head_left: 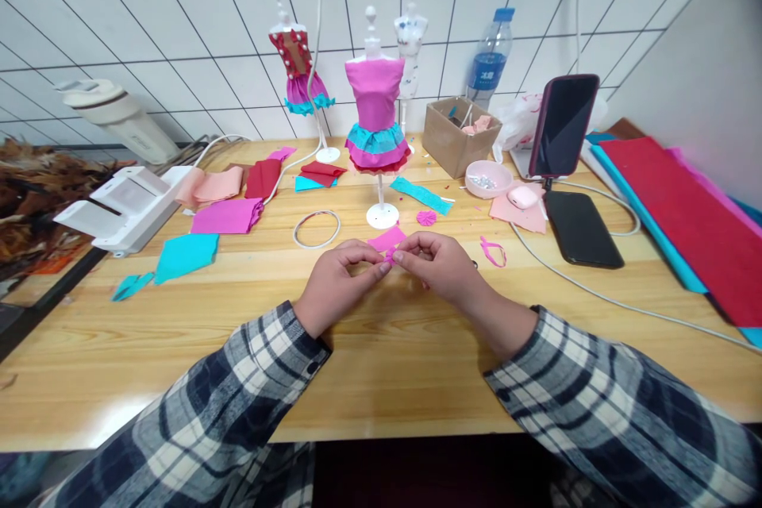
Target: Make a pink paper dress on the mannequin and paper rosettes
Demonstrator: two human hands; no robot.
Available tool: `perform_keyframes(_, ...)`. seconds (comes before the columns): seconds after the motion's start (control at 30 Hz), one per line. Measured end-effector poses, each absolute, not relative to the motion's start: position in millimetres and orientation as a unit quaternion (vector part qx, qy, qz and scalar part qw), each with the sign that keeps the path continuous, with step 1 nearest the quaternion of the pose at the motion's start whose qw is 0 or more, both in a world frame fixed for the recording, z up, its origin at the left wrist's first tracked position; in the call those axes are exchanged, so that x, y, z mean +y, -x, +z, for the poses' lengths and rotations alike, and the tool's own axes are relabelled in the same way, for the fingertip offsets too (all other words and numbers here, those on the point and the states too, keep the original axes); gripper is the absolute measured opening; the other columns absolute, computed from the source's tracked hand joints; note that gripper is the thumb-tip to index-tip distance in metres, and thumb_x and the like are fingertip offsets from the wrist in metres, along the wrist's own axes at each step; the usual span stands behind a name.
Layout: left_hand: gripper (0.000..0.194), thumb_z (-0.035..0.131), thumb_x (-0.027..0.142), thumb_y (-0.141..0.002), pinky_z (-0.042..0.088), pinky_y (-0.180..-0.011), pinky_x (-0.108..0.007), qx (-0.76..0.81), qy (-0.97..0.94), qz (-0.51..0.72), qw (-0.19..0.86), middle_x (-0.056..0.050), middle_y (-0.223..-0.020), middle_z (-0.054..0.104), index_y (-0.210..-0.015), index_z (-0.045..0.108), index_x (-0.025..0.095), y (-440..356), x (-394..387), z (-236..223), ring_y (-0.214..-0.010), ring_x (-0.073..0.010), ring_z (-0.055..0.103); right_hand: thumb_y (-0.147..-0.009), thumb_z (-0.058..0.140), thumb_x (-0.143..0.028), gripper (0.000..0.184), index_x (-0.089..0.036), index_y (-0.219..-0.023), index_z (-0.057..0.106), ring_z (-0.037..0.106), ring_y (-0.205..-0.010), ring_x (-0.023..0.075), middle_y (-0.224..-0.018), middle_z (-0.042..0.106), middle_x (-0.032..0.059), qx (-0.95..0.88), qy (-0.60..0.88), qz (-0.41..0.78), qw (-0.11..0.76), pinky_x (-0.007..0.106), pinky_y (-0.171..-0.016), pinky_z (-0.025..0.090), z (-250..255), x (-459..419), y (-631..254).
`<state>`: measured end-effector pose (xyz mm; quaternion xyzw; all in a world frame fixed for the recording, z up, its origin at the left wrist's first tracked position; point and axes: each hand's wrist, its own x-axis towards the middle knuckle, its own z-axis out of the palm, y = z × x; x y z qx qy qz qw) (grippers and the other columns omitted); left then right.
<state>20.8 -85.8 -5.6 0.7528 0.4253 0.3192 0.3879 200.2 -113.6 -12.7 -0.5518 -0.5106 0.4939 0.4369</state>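
My left hand (348, 276) and my right hand (440, 263) meet over the middle of the table, both closed. Their thumbs and fingertips pinch a small gathered piece of pink crepe paper (390, 255) between them. Just behind my fingers lies a flat pink paper piece (386, 239). A round pleated pink rosette (426, 218) rests a little beyond my right hand. Farther back stands a mini dress form (375, 95) in a pink bodice with a blue, pink and red ruffled skirt. A blue paper strip (422, 195) lies at its right.
Two more dress forms, one in red and pink (298, 63) and one white (410, 44), stand by the tiled wall. A cardboard box (456, 147), bead bowl (488, 179), upright phone (563, 127) and cable (619, 305) are right. Folded paper (226, 216) and a ring (317, 229) lie left.
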Motion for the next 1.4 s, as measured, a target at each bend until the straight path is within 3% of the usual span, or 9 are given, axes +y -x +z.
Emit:
perform_keyframes(0.17,0.02,0.068,0.037,-0.077,0.049,-0.081,-0.033,0.44,-0.745,0.323,0.384,-0.006,-0.083,0.069,-0.075,0.069,0.017,-21,-86,-4,-0.081,-0.0192,0.063,-0.071,0.069,-0.039,0.024,-0.017,-0.079,0.064,0.042,-0.049,0.0074,-0.064,0.059,-0.0021,-0.504,0.548,0.493,0.45,0.021,-0.045,0.035,-13,-114,-200)
perform_keyframes(0.33,0.03,0.07,0.041,-0.076,0.05,-0.08,-0.034,0.448,-0.704,0.326,0.443,-0.007,-0.091,0.072,-0.093,0.069,0.016,-21,-85,-5,-0.086,-0.0209,0.065,-0.07,0.07,-0.04,0.025,-0.017,-0.078,0.065,0.044,-0.05,0.0078,-0.065,0.06,-0.0019,-0.503,0.543,0.499,0.451,0.021,-0.046,0.035,-14,-113,-200)
perform_keyframes(0.47,0.024,0.068,0.04,-0.077,0.05,-0.077,-0.032,0.458,-0.715,0.321,0.419,-0.006,-0.083,0.071,-0.079,0.07,0.016,-22,-86,-5,-0.081,-0.0196,0.064,-0.069,0.071,-0.039,0.024,-0.017,-0.078,0.065,0.044,-0.05,0.0077,-0.065,0.06,-0.002,-0.498,0.535,0.503,0.461,0.021,-0.046,0.035,-16,-114,-197)
perform_keyframes(0.7,0.024,0.071,0.04,-0.075,0.05,-0.073,-0.029,0.467,-0.696,0.334,0.431,-0.005,-0.079,0.07,-0.075,0.069,0.016,-25,-88,-6,-0.075,-0.0176,0.063,-0.067,0.073,-0.039,0.026,-0.017,-0.079,0.065,0.05,-0.057,0.0089,-0.072,0.063,-0.0003,-0.427,0.517,0.536,0.513,0.02,-0.046,0.036,-18,-116,-190)
perform_keyframes(0.9,0.027,0.067,0.043,-0.077,0.05,-0.075,-0.03,0.446,-0.68,0.328,0.48,-0.005,-0.083,0.071,-0.083,0.07,0.016,-23,-87,-3,-0.079,-0.0189,0.063,-0.07,0.071,-0.042,0.028,-0.017,-0.081,0.067,0.049,-0.054,0.0083,-0.072,0.065,0.0004,-0.463,0.524,0.54,0.469,0.021,-0.046,0.036,-18,-114,-192)
perform_keyframes(1.07,0.026,0.067,0.041,-0.078,0.048,-0.074,-0.029,0.447,-0.697,0.317,0.463,-0.005,-0.078,0.069,-0.076,0.069,0.015,-19,-84,-1,-0.076,-0.0183,0.061,-0.073,0.069,-0.04,0.024,-0.016,-0.078,0.066,0.044,-0.048,0.006,-0.067,0.064,-0.0008,-0.497,0.525,0.548,0.421,0.019,-0.043,0.034,-15,-116,-193)
perform_keyframes(1.4,0.026,0.067,0.042,-0.077,0.047,-0.071,-0.028,0.475,-0.673,0.348,0.447,-0.004,-0.077,0.069,-0.078,0.068,0.016,-18,-83,-5,-0.074,-0.0174,0.06,-0.071,0.07,-0.038,0.032,-0.018,-0.095,0.063,0.043,-0.043,0.0046,-0.068,0.059,-0.0045,-0.409,0.497,0.622,0.447,0.017,-0.037,0.038,-16,-117,-193)
